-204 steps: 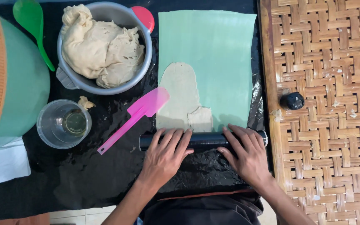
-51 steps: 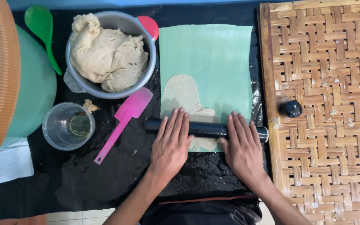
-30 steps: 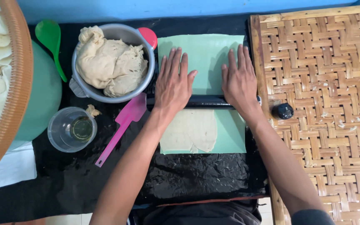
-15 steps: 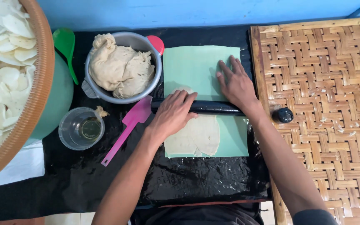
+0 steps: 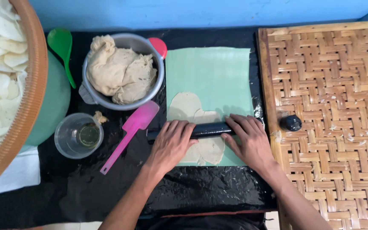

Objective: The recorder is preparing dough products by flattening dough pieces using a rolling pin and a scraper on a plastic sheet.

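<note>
Head view, looking straight down. In the lower middle of the frame a black rolling pin (image 5: 207, 129) lies crosswise over a flattened sheet of pale dough (image 5: 196, 127). The dough rests on a light green mat (image 5: 218, 72), which lies on black plastic sheeting (image 5: 201, 191).

The left hand (image 5: 171, 142) rests palm-down on the pin's left part, fingers stretched flat, pressing rather than clasping. The right hand (image 5: 248, 138) lies the same way on the right part, fingers open and laid over the pin. Neither hand is closed around it.

The dough covers only the lower left of the mat; the upper half and right strip of the mat are bare green, giving open room above the pin. The mat's right edge runs just beside a woven bamboo tray (image 5: 333, 127) that fills the right side of the frame. The pin's left end juts past the mat's left edge, near a pink spatula (image 5: 130, 132).

Counted: one pin, one mat, one spatula, one metal bowl (image 5: 160, 81) of lump dough at upper middle, one clear cup (image 5: 78, 135) at left, one green spoon (image 5: 61, 49) at upper left, one small black round object (image 5: 291, 122) on the tray's left margin, and one round basket (image 5: 33, 106) of white chips at the far left edge.
</note>
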